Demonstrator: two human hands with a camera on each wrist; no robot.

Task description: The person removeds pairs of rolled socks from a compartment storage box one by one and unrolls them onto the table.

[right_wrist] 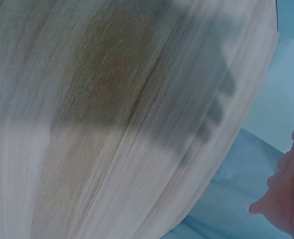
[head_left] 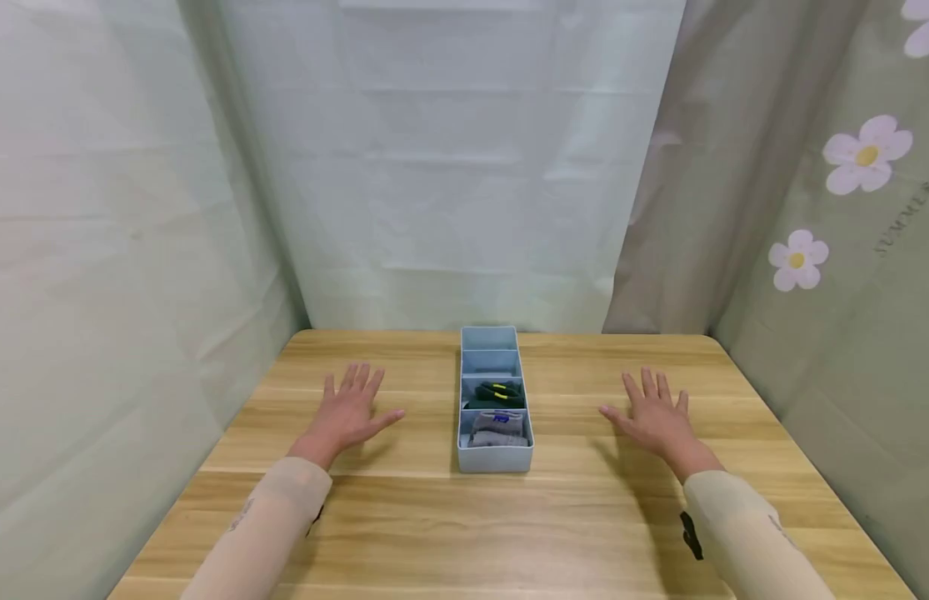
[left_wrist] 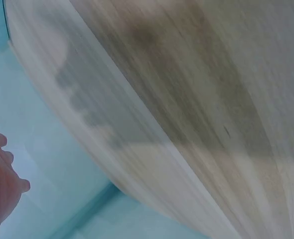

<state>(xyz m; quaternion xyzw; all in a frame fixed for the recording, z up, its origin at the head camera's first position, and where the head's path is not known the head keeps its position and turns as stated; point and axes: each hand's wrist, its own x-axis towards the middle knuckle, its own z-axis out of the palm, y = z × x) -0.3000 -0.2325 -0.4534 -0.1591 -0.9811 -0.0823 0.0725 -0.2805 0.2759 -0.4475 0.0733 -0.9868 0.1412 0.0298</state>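
Beside the box [head_left: 495, 460], well apart, with left hand [head_left: 346, 418] and right hand [head_left: 657, 423] spread-fingered (gripping nothing): might tip cloth [head_left: 497, 424] out by bumping the box sideways.

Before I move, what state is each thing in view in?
Left hand: fingers spread, holding nothing
Right hand: fingers spread, holding nothing
Light-blue divided box: upright, lidless, far two compartments looking empty
Gray socks, apparently: folded, in the nearest compartment
Dark socks, apparently: folded, in the next compartment
Pale backdrop curtain: hanging, creased
Floral curtain: hanging
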